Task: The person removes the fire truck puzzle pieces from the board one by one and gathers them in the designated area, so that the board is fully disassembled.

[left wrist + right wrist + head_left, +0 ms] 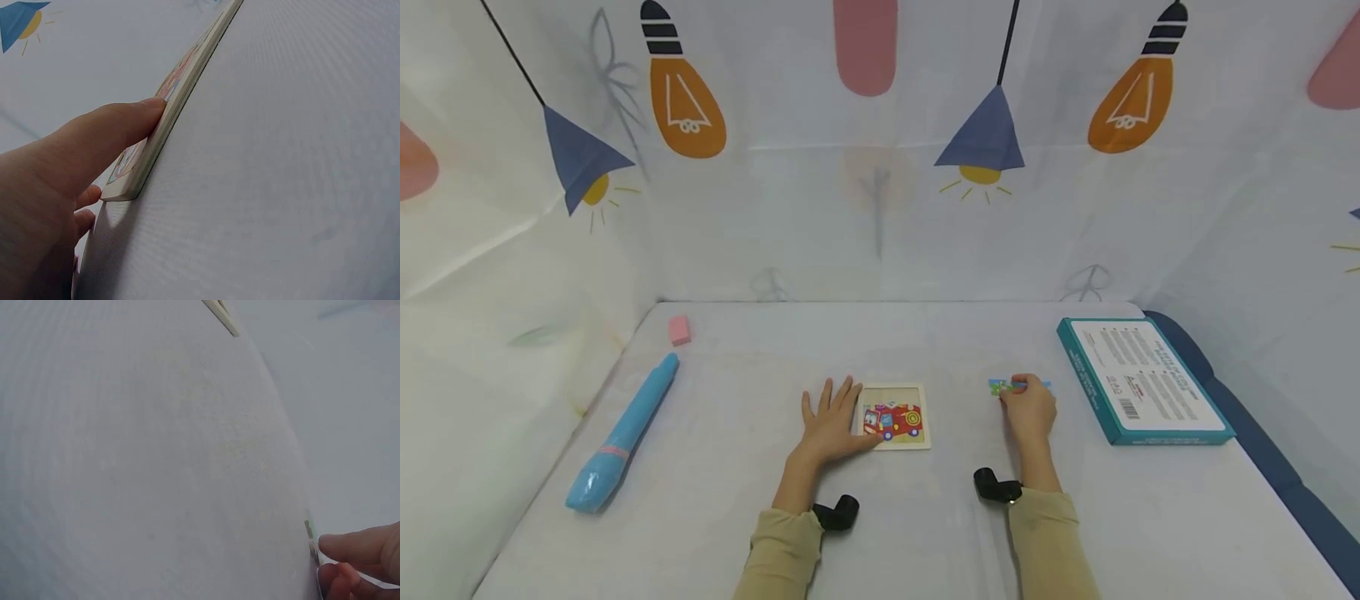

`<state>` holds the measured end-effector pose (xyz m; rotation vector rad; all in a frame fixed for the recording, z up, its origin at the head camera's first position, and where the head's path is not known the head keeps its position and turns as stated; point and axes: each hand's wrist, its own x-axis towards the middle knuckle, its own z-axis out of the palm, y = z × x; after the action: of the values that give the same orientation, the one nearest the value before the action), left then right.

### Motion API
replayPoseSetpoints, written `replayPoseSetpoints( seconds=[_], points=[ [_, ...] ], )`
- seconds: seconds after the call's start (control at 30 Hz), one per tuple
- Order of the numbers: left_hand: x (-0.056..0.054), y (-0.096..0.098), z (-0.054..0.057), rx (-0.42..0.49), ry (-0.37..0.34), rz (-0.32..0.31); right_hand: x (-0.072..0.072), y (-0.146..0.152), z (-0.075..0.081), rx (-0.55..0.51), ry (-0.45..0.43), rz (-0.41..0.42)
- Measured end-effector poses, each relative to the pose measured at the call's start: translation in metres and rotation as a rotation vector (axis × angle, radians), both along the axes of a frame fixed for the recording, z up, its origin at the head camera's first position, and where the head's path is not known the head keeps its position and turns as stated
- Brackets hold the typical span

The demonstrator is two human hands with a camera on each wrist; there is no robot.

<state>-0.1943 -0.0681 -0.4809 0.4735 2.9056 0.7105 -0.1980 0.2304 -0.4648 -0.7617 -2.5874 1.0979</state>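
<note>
A small square wooden puzzle tray (891, 394) lies near the table's middle, with a red fire-engine picture (892, 422) in its lower part and bare wood along the top. My left hand (829, 427) rests at its left side, fingers spread and straight. In the left wrist view the thumb (134, 119) presses on the tray's near rim (156, 140). Farther right, my right hand (1030, 410) pinches a flat blue-and-green puzzle piece (996, 387) close over the table. Its fingers cover the middle of the piece; a thin edge shows in the right wrist view.
At the right lies a teal-edged box (1150, 379) with a white printed face. A long light-blue wrapped object (625, 433) lies at the left, below a pink block (680, 330). White printed cloth (880, 225) stands behind the white table (925, 533).
</note>
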Motion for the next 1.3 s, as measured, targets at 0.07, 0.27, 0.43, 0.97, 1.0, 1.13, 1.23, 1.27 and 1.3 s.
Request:
replayPoseSetpoints(
  seconds=[0.07,0.27,0.43,0.97,1.0,1.13,1.23,1.27,1.3],
  points=[
    [-0.001,0.0,0.0,0.004,0.004,0.0,-0.001,0.0,0.0,-0.004,0.024,0.0],
    [-0.002,0.0,-0.001,-0.005,0.011,-0.012,-0.002,-0.004,0.001,-0.085,0.095,0.037],
    [0.0,-0.001,-0.001,-0.02,0.029,-0.024,-0.004,-0.012,0.003,-0.137,0.108,0.091],
    [-0.001,0.003,-0.002,0.089,0.061,-0.135,-0.004,-0.052,0.003,-0.302,0.052,0.311],
    [-0.001,0.003,-0.003,0.092,0.062,-0.14,-0.004,-0.054,0.002,-0.301,0.054,0.322],
    [-0.001,0.004,-0.005,0.093,0.062,-0.152,-0.003,-0.06,0.001,-0.282,0.064,0.364],
    [-0.002,0.004,-0.005,0.092,0.063,-0.163,-0.002,-0.065,0.002,-0.28,0.054,0.387],
    [-0.002,0.005,-0.004,0.093,0.067,-0.167,-0.002,-0.067,0.002,-0.277,0.044,0.397],
    [-0.002,0.005,-0.004,0.092,0.068,-0.17,-0.002,-0.07,0.003,-0.271,0.023,0.408]
  ],
)
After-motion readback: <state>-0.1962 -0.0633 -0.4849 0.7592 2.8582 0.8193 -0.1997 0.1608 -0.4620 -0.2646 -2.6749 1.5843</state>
